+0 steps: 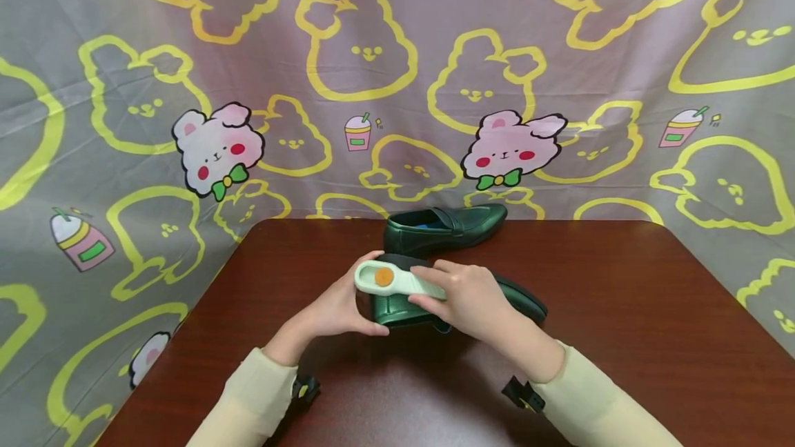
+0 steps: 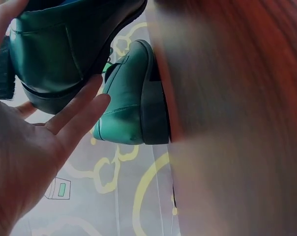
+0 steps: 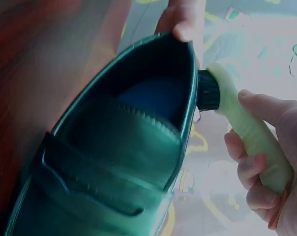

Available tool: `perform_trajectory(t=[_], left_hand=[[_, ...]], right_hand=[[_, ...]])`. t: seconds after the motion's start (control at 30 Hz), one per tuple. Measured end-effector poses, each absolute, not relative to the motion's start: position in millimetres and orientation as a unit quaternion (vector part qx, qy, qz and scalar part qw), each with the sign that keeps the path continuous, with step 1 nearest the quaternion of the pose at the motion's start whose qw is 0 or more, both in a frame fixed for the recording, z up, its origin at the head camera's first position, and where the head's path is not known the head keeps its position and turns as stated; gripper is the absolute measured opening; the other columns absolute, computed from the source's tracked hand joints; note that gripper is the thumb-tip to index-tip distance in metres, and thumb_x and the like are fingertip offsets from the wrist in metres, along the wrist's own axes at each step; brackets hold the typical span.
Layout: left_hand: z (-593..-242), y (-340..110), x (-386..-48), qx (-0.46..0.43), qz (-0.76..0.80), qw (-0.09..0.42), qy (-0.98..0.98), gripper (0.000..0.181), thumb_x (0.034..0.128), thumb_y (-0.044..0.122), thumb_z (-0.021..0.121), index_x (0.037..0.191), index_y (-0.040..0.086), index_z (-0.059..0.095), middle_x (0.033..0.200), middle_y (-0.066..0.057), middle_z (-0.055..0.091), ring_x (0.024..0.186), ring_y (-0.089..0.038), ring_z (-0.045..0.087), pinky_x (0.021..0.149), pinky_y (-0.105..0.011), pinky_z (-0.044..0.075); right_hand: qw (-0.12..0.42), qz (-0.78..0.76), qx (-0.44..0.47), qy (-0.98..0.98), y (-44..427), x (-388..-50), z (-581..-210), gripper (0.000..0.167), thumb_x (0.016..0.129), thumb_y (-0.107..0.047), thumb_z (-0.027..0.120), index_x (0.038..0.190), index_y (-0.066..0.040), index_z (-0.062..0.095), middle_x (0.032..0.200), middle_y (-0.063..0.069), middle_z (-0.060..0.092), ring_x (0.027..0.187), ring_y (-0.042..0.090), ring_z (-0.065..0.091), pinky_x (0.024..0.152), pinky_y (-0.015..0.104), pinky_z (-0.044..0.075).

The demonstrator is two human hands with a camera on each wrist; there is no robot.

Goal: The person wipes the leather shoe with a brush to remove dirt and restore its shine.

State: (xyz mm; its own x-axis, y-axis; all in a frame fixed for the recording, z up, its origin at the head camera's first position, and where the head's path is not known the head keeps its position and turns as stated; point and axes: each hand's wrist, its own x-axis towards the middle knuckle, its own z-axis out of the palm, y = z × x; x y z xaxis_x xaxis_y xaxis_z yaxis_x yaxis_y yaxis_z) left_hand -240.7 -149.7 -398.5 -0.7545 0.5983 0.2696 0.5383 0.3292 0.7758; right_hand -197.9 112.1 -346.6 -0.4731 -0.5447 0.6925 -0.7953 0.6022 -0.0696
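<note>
In the head view, my left hand [image 1: 338,305] grips a dark green loafer [image 1: 404,312] around its heel, thumb at the opening and fingers against the sole side. The loafer is tipped on its side, its toe pointing right. My right hand [image 1: 468,299] holds a shoe brush [image 1: 406,283] by its pale green handle, fingers wrapped around it. Seen from the right wrist, the dark bristles [image 3: 208,90] touch the outside of the loafer near the heel. Blue lining [image 3: 156,101] shows inside.
A matching loafer [image 1: 450,230] stands upright behind, near the far edge of the brown table [image 1: 621,309]. A patterned cloth [image 1: 397,61] hangs behind and beside the table. Each wrist carries a small black camera mount [image 1: 524,394].
</note>
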Motion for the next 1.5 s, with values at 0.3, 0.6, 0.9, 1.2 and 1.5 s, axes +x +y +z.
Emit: perform_trajectory(t=[0.3,0.6,0.9,1.2,1.5], left_hand=[[-395,-148,-238,0.332,0.445,0.032,0.831,0.117,0.0623,0.030,0.094,0.151,0.018,0.018,0.139,-0.004,0.037,0.112,-0.020,0.052,0.088,-0.034,0.049],[-396,-151,-241,0.363,0.439,0.012,0.822,0.116,0.0624,0.028,0.094,0.150,0.017,0.019,0.139,-0.003,0.038,0.114,-0.022,0.052,0.093,-0.045,0.044],[-397,-149,-239,0.336,0.454,0.039,0.824,0.115,0.0631,0.026,0.093,0.150,0.021,0.018,0.139,-0.005,0.037,0.117,-0.021,0.050,0.093,-0.037,0.047],[-394,-148,-240,0.335,0.462,0.054,0.819,0.114,0.0655,0.025,0.092,0.151,0.022,0.017,0.137,-0.005,0.038,0.117,-0.021,0.050,0.095,-0.041,0.044],[-393,-148,-241,0.352,0.483,0.062,0.799,0.115,0.0658,0.019,0.092,0.151,0.022,0.016,0.134,-0.001,0.043,0.114,-0.019,0.050,0.093,-0.039,0.044]], right_hand=[[0.347,0.222,0.355,-0.839,131,-199,-350,0.041,0.073,-0.029,0.086,0.107,-0.010,0.074,0.074,-0.001,0.059,0.052,0.008,0.047,0.046,0.021,0.037],[0.326,0.208,0.473,-0.792,126,-185,-363,0.034,0.086,-0.040,0.073,0.106,-0.012,0.073,0.078,-0.004,0.058,0.055,0.003,0.046,0.049,0.017,0.039],[0.354,0.214,0.387,-0.824,135,-200,-361,0.041,0.074,-0.028,0.085,0.108,-0.010,0.073,0.074,-0.001,0.055,0.051,0.006,0.045,0.045,0.019,0.037],[0.337,0.248,0.421,-0.805,133,-197,-356,0.038,0.082,-0.035,0.079,0.109,-0.009,0.073,0.076,-0.003,0.055,0.054,0.004,0.046,0.048,0.016,0.038],[0.309,0.229,0.432,-0.816,115,-195,-357,0.039,0.077,-0.029,0.083,0.109,-0.009,0.072,0.076,-0.001,0.056,0.053,0.004,0.045,0.048,0.016,0.037]])
